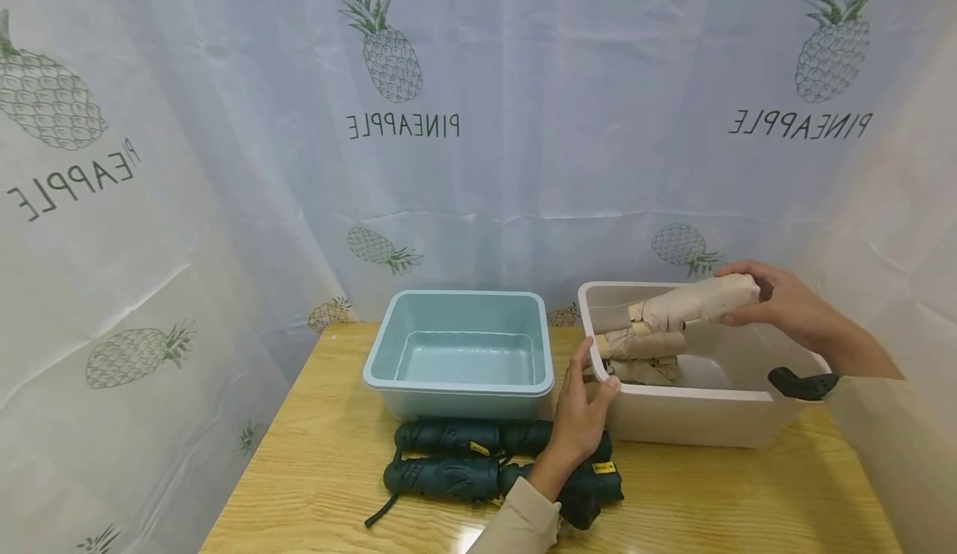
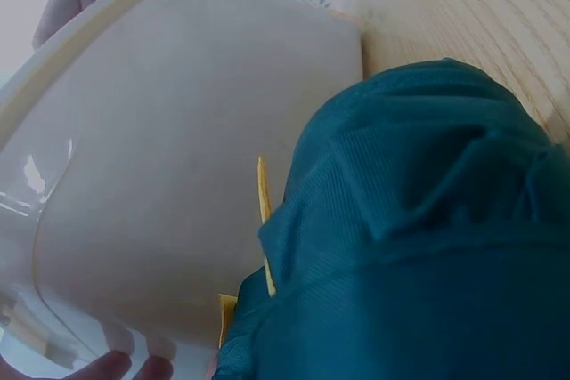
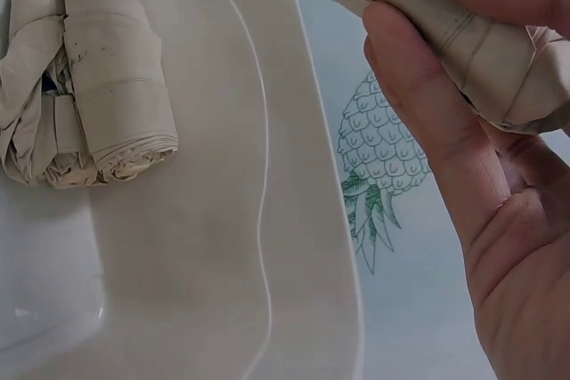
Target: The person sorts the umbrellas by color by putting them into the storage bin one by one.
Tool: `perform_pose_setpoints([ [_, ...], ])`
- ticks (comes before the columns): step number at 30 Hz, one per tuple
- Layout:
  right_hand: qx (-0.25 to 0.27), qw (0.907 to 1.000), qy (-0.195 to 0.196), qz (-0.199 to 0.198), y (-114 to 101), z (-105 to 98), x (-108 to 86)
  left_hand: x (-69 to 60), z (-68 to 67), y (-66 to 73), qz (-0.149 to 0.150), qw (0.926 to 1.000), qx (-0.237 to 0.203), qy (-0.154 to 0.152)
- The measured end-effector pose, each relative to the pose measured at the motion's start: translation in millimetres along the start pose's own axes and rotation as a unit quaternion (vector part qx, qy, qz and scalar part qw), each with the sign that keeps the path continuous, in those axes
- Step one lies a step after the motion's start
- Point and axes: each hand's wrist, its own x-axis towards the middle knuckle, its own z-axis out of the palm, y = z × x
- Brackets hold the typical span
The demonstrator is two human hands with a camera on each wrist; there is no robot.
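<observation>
In the head view my right hand [image 1: 796, 313] grips one end of a beige folded umbrella [image 1: 699, 301], tilted over the beige bin [image 1: 688, 417]. The right wrist view shows my thumb and fingers on either side of this umbrella [image 3: 445, 24]. More beige umbrellas [image 3: 120, 68] lie inside the bin, side by side at its left end. At the bin's near left corner my left hand [image 1: 579, 421] holds the rim between thumb and fingers. Dark green folded umbrellas [image 1: 449, 479] lie on the table below that hand; one [image 2: 427, 246] fills much of the left wrist view.
A light blue basin [image 1: 459, 409] stands left of the bin, with nothing visible inside. The wooden table [image 1: 299, 471] backs onto a curtain [image 1: 523, 164] printed with pineapples, which also hangs along both sides. A dark strap [image 1: 380, 511] trails from one green umbrella.
</observation>
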Motion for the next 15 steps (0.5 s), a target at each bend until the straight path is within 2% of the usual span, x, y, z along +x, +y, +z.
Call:
perform_pose_setpoints([
  [6, 0.029, 0.9994, -0.006, -0.016, 1, 5, 11.3, 0.2, 0.5, -0.6, 0.002, 1.0000, 0.004, 0.004],
  [15, 0.041, 0.9988, -0.021, -0.018, 11, 15, 28.3, 0.7, 0.4, -0.2, 0.006, 1.0000, 0.005, 0.005],
])
